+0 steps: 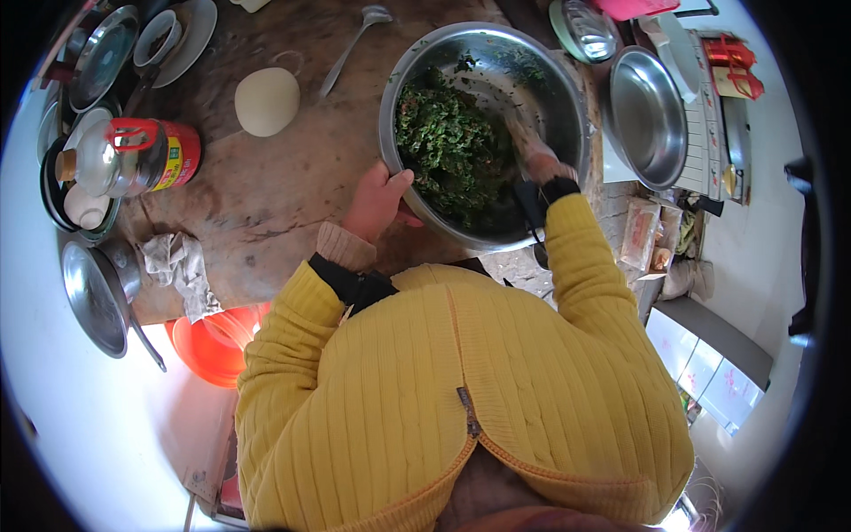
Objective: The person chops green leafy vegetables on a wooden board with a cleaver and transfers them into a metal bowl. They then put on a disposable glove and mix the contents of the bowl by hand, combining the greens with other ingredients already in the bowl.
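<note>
A large stainless steel bowl (562,86) stands on the wooden table, holding a heap of chopped leafy greens (449,136) with reddish bits mixed in. My left hand (377,201) grips the bowl's near left rim, thumb on top and fingers around the outside. Inside the bowl, at its right side, is my right hand (537,156), blurred and pointing down beside the greens. Whether its fingers are closed on anything is not clear. Left of the bowl sit a smooth round ball of dough (267,102) and a metal ladle (352,46), both apart from my hands.
On the left of the wooden table (299,179) are a red-labelled plastic oil jug (149,154), a crumpled cloth (178,266), a metal pan (96,299) and stacked dishes. An orange plastic basin (209,346) is below the edge. An oval metal basin (648,116) stands to the right.
</note>
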### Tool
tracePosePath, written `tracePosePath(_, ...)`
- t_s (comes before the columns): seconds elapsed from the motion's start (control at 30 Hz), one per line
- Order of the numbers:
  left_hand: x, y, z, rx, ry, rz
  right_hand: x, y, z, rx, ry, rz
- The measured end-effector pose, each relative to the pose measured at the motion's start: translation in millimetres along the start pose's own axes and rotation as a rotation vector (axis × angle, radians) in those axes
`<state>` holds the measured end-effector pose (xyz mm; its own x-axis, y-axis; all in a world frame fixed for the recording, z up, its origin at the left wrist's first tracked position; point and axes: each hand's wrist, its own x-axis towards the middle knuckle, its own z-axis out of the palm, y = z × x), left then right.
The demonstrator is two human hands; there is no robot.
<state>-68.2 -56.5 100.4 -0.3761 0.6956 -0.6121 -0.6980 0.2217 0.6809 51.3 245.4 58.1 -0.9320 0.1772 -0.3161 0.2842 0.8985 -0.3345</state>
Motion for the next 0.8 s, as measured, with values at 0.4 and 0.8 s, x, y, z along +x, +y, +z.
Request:
tracePosePath(0.4, 8, -8, 6, -0.033, 0.026, 0.034, 28, -155, 23, 0.028, -0.291, 0.131)
tracePosePath(0.8, 6, -9, 8, -0.05, 0.054, 0.07, 13, -84, -19, 0.773, -0.176, 0.262)
